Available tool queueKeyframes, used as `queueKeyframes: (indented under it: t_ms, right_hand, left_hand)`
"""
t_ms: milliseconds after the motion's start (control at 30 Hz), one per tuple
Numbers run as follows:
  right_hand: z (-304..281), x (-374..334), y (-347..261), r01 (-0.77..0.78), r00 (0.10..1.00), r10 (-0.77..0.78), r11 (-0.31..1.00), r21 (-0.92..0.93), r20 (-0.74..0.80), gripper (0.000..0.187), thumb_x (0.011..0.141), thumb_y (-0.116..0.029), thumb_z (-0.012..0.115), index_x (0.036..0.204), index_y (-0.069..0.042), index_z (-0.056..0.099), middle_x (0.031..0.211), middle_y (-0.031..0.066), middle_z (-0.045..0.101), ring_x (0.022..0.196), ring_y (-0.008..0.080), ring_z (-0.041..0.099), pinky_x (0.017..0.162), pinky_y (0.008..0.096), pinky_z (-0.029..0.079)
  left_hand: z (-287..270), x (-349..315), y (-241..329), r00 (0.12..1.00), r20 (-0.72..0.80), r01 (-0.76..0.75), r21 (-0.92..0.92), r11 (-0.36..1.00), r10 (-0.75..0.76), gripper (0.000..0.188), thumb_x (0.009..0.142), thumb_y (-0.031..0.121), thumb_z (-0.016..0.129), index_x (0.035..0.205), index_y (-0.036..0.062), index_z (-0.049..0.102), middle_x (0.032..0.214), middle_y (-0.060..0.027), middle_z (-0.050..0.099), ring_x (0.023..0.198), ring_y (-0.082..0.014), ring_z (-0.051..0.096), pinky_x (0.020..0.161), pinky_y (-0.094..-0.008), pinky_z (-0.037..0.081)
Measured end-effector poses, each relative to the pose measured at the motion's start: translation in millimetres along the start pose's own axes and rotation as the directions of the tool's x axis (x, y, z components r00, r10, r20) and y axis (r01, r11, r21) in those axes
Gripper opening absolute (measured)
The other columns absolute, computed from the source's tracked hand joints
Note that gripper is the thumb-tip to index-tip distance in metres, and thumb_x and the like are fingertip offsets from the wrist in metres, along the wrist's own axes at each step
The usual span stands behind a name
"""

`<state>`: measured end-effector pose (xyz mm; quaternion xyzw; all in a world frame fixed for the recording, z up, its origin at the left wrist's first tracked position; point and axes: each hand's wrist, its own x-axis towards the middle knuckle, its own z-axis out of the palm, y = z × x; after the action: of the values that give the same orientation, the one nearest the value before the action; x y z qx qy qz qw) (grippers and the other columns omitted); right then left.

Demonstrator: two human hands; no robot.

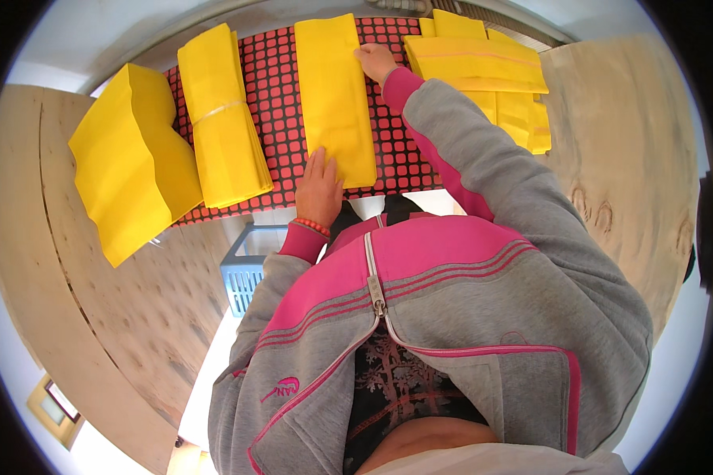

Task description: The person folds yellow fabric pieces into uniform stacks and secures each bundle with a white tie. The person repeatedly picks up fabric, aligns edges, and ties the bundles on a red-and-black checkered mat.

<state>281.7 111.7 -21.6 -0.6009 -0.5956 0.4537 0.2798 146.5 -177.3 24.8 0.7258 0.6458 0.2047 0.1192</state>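
A long folded yellow cloth [337, 103] lies lengthwise across the middle of a red-and-black checked tabletop [271, 87]. My left hand [319, 191], with a red bead bracelet at the wrist, rests on its near left corner, fingers stretched out flat. At the cloth's far right edge, my right hand [377, 62] has its fingers curled and pressed together at the border, gripping it. The fingertips there are partly hidden.
Left of the middle cloth lies a thick yellow bundle [226, 127] tied with a pale band. Farther left, a loose yellow sheet [131, 162] overhangs the table. A stack of yellow cloths [483, 67] lies at the right. A blue plastic basket [245, 277] stands below, between wooden boards [618, 142].
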Motion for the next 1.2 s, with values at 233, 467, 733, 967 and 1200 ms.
queueKeyframes:
  t_ms: [233,467,733,967,1200]
  right_hand:
    - [1.4,10.2,5.9,0.14,0.989,-0.15,0.952,-0.271,-0.015,0.03,0.082,-0.027,0.052,0.096,-0.005,0.068,0.099,0.0168,0.067,0.095,0.0348,0.062,0.083,0.0441,0.048]
    - [-16.5,-51.8,-20.0,0.222,0.96,-0.257,0.94,-0.26,-0.11,0.034,0.08,-0.028,0.062,0.099,-0.001,0.062,0.099,0.021,0.065,0.096,0.0382,0.061,0.083,0.0463,0.048]
    - [-126.5,-158.3,-15.7,-0.126,0.992,0.103,0.826,0.55,0.073,0.027,0.089,-0.02,0.064,0.109,-0.002,0.06,0.103,0.0068,0.065,0.094,0.0156,0.063,0.08,0.0259,0.05]
    - [-226.4,-141.2,43.1,-0.045,0.83,0.509,0.472,0.88,-0.231,0.028,0.093,-0.016,0.058,0.115,0.001,0.054,0.11,0.0107,0.061,0.103,0.0199,0.06,0.088,0.029,0.05]
    - [-236.6,-118.9,71.6,-0.119,0.829,0.548,0.373,0.92,-0.115,0.029,0.093,-0.016,0.057,0.117,0.001,0.052,0.116,0.0128,0.058,0.109,0.0224,0.057,0.093,0.031,0.048]
  left_hand:
    - [5.1,-1.5,-1.0,1.0,0.015,0.027,0.026,0.999,-0.028,0.045,0.08,0.012,0.067,0.122,0.0041,0.053,0.138,-0.019,0.046,0.125,-0.0359,0.046,0.097,-0.0405,0.046]
    - [4.2,0.3,-5.5,0.997,0.026,-0.07,0.023,0.997,0.07,0.04,0.08,0.015,0.066,0.117,0.0026,0.056,0.134,-0.0203,0.049,0.122,-0.0367,0.049,0.1,-0.0423,0.042]
    - [-31.0,48.1,1.8,1.0,-0.003,-0.031,-0.121,0.992,0.031,0.035,0.085,0.02,0.065,0.113,0.0009,0.059,0.122,-0.0186,0.06,0.111,-0.0337,0.058,0.094,-0.0412,0.045]
    - [4.2,204.6,13.4,0.986,0.16,0.149,-0.662,0.734,-0.056,0.041,0.087,0.025,0.066,0.114,-0.0057,0.06,0.111,-0.0165,0.066,0.103,-0.0218,0.064,0.089,-0.0319,0.049]
    - [69.1,326.6,38.4,0.961,0.275,0.158,-0.496,0.854,-0.018,0.054,0.08,0.038,0.07,0.114,-0.0027,0.062,0.106,-0.0137,0.068,0.096,-0.0211,0.066,0.085,-0.0289,0.05]
